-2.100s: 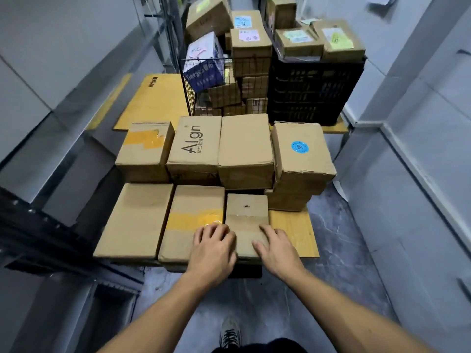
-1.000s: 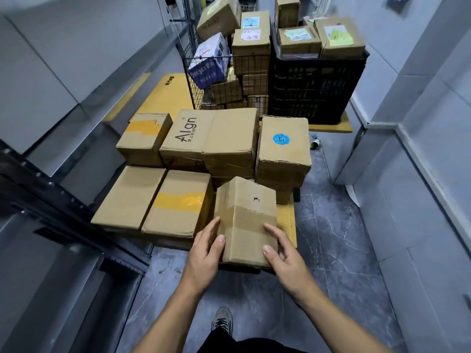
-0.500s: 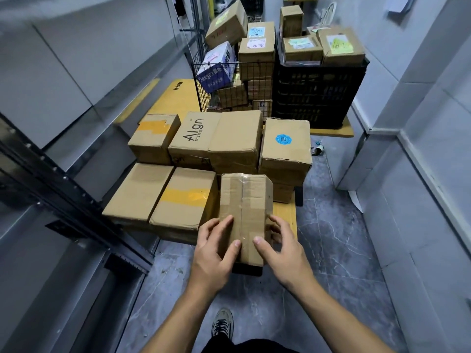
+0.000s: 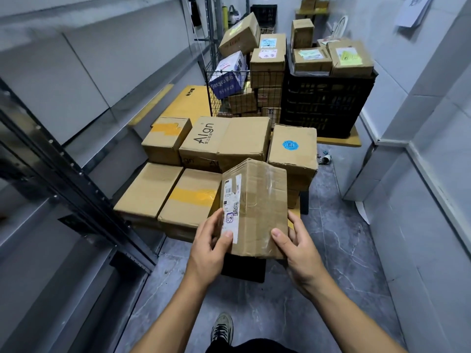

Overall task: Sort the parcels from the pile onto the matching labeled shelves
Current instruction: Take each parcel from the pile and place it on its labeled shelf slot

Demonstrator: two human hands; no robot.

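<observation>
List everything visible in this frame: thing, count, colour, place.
held parcel: one, brown, white label, between both hands
pile parcels: about seven, brown, on low platform ahead
wire basket: one, black, behind pile, full of boxes
plastic crate: one, black, back right, boxes on top
yellow flat package: one, leaning behind pile
shelving: grey metal, left side
shoe: one, dark, bottom centre
left hand: on label side
right hand: on right edge

"Algn" printed on a stacked cardboard box (image 4: 204,141).
</observation>
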